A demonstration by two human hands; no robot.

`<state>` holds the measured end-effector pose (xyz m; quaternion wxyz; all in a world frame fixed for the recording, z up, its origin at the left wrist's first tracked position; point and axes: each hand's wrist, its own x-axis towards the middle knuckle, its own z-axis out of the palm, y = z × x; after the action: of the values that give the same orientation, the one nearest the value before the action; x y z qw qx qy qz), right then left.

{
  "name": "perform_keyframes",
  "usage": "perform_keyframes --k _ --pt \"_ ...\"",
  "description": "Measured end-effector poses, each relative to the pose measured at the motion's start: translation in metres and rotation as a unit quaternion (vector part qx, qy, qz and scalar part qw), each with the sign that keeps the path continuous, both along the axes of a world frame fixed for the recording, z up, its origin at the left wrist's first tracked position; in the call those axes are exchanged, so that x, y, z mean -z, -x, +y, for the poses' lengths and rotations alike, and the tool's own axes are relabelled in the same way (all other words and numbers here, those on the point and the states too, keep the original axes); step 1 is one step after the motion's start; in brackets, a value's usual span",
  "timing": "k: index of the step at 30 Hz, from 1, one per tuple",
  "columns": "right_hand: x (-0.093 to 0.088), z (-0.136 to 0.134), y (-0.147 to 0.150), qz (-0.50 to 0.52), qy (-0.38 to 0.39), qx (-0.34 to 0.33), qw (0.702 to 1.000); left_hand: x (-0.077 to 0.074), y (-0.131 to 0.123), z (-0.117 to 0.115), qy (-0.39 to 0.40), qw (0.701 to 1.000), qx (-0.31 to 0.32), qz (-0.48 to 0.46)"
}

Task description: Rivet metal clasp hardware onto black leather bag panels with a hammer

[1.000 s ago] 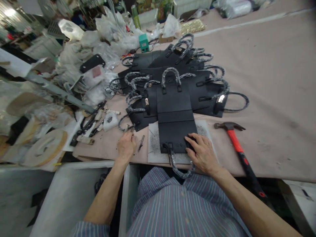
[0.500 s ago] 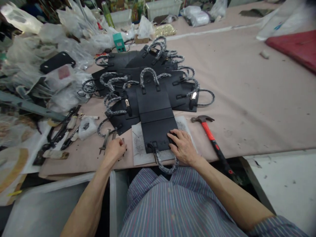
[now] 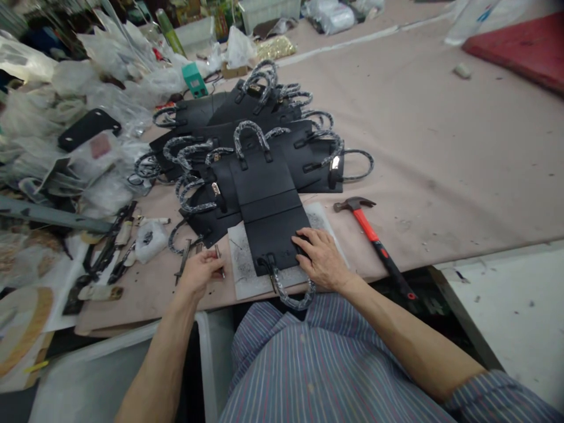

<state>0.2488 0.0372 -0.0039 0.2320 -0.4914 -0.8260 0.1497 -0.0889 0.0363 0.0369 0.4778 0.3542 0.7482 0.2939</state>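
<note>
A black bag panel [image 3: 275, 235] with a plastic-wrapped loop handle [image 3: 293, 302] at its near end lies on a pale, speckled board [image 3: 240, 267]. My right hand [image 3: 321, 258] rests on the panel's right edge, fingers spread and empty. Left of the board, my left hand [image 3: 199, 271] pinches a thin metal rod [image 3: 219, 261] near the table surface. Other slim metal tools [image 3: 183, 261] lie beside that hand, partly covered by it. To the right of the board sits a claw hammer [image 3: 372, 238] with a red and black handle.
More black panels with wrapped handles [image 3: 211, 111] are piled behind the board. Clear plastic bags [image 3: 101, 76] crowd the left side. A grey bin [image 3: 101, 364] stands below the table's front edge at left. A red slab [image 3: 520, 50] lies far right.
My left hand has closed around the thin metal rod and shifted slightly. My right hand stays on the panel. The whole view has moved a little.
</note>
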Motion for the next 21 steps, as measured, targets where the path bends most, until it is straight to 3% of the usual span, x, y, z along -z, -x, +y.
perform_keyframes --k 2,4,7,10,14,21 --pt "0.000 0.000 0.000 0.003 -0.002 -0.001 1.000 -0.007 -0.023 -0.001 -0.078 0.986 -0.049 -0.136" --pt "0.000 0.000 0.000 0.002 -0.004 -0.001 1.000 -0.009 -0.054 0.000 -0.153 0.966 -0.063 -0.201" --pt "-0.001 0.001 0.000 -0.001 -0.002 0.001 1.000 0.001 -0.104 0.001 -0.235 0.947 -0.032 -0.215" --pt "0.000 0.001 0.000 0.001 0.003 -0.001 1.000 0.019 -0.135 0.001 -0.257 0.949 0.021 -0.181" --pt "-0.001 0.001 -0.001 0.004 0.008 -0.001 1.000 0.034 -0.143 -0.002 -0.278 0.951 0.045 -0.129" --pt "-0.005 0.002 -0.003 0.011 0.017 -0.001 1.000 0.039 -0.140 -0.004 -0.282 0.951 0.066 -0.106"
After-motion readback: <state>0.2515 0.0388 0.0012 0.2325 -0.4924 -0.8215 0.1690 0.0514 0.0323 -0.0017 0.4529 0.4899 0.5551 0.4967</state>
